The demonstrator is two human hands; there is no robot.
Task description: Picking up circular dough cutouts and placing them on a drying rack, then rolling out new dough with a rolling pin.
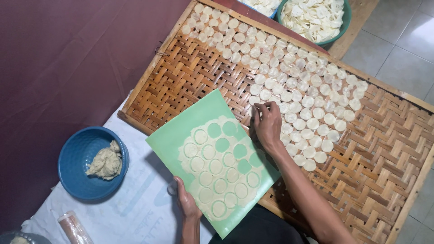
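Observation:
My left hand (186, 201) grips the near edge of a green sheet (181, 131) covered with rolled dough cut into round discs (216, 166); a few discs are gone, leaving green circles. My right hand (267, 123) reaches over the sheet's far right corner onto a woven bamboo tray (181, 77). Its fingertips pinch a pale dough disc at the edge of the rows of discs (289, 86) laid across the tray. Whether that disc rests on the tray or is lifted I cannot tell.
A blue bowl (77, 156) with a lump of dough (106, 162) sits at left on a white cloth (135, 212). A green basin (316, 20) full of pale discs stands beyond the tray's far edge. A rolling pin (74, 228) lies bottom left. Tiled floor at right.

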